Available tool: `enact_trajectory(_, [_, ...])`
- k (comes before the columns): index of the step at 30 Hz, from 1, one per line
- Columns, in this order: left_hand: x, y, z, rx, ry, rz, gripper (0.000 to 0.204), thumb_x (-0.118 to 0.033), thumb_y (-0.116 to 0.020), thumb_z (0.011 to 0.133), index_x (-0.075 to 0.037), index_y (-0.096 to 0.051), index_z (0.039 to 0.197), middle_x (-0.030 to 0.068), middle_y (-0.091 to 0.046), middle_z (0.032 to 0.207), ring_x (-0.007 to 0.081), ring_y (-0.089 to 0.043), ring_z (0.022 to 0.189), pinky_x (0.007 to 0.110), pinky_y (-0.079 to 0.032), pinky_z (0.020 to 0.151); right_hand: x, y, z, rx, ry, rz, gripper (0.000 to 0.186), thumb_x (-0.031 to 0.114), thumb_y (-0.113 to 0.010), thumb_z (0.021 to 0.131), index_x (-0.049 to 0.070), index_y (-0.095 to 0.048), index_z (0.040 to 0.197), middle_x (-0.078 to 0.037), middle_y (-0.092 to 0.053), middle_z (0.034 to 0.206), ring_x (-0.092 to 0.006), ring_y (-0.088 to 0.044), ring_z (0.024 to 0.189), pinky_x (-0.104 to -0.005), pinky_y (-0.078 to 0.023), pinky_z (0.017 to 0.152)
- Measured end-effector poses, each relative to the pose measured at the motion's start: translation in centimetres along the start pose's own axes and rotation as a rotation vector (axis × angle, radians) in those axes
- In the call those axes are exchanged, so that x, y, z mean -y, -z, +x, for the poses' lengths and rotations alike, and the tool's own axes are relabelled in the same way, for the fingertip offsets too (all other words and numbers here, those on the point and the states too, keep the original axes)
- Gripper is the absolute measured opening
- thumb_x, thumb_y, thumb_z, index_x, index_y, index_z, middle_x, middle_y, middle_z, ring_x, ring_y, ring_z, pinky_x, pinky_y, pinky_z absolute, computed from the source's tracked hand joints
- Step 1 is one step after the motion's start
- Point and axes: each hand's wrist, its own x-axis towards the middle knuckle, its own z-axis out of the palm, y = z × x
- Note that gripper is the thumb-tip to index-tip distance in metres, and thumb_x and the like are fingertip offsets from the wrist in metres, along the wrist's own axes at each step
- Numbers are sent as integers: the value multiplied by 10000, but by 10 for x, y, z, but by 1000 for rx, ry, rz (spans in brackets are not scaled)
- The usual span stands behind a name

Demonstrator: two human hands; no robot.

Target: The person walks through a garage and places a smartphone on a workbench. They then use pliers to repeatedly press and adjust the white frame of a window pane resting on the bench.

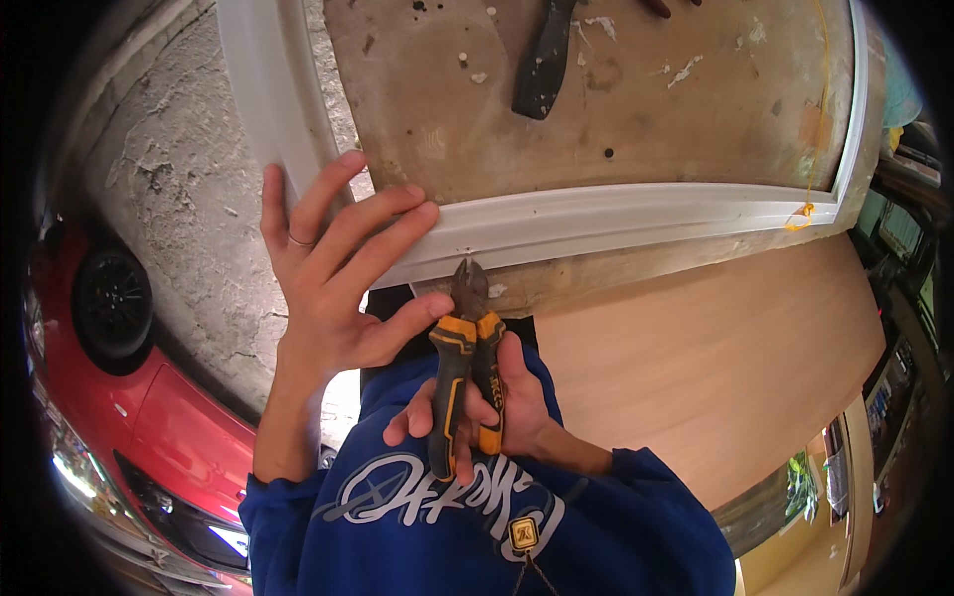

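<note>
My left hand lies on the corner of a white frame, its fingers spread, with a ring on one finger. The thumb tip is beside the head of a pair of cutting pliers with black and orange handles. Around those handles my right hand is closed, in front of my blue top. The pliers' jaws point away from me, at the near edge of the frame's near bar, by a small mark on it. Whether the jaws touch the bar, I cannot tell.
A worn brown board lies under the frame, carrying a black-handled tool. Yellow string hangs over the frame's right end. A plywood sheet lies at the right. Rough concrete and a red car are at the left.
</note>
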Motion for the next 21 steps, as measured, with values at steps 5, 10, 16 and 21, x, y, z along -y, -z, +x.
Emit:
enact_trajectory(5, [0, -3, -1, -2, 13, 21, 463, -482, -655, 722, -147, -693, 1039, -13, -636, 1067, 257, -436, 1220, 471, -63, 1123, 3, 2, 7, 61, 1, 29, 754, 727, -252, 837, 45, -400, 551, -344, -526, 1056, -550, -448, 1115, -460, -580, 470])
enact_trajectory(10, [-2, -5, 0, 9, 26, 23, 446, -473, -652, 727, -150, -698, 1031, -18, -638, 1065, 254, -435, 1222, 465, -64, 1125, -1, 4, 9, 108, 24, 75, 764, 719, -254, 840, 35, -437, 555, -354, -508, 1094, -496, -440, 1172, -470, -581, 503])
enact_trajectory(16, [-3, -5, 0, 13, 32, 23, 431, -463, -649, 729, -150, -701, 1021, -18, -643, 1059, 255, -434, 1222, 466, -59, 1127, -9, 7, 11, 128, 64, 71, 751, 712, -259, 846, 26, -417, 584, -347, -494, 1109, -552, -377, 1180, -459, -594, 518])
enact_trajectory(21, [-3, -5, 1, 20, 32, 25, 422, -455, -653, 723, -150, -703, 1011, -17, -644, 1060, 256, -432, 1226, 466, -58, 1127, -10, 7, 13, 170, 79, 105, 746, 703, -266, 851, 18, -425, 602, -346, -487, 1118, -540, -375, 1189, -453, -598, 533])
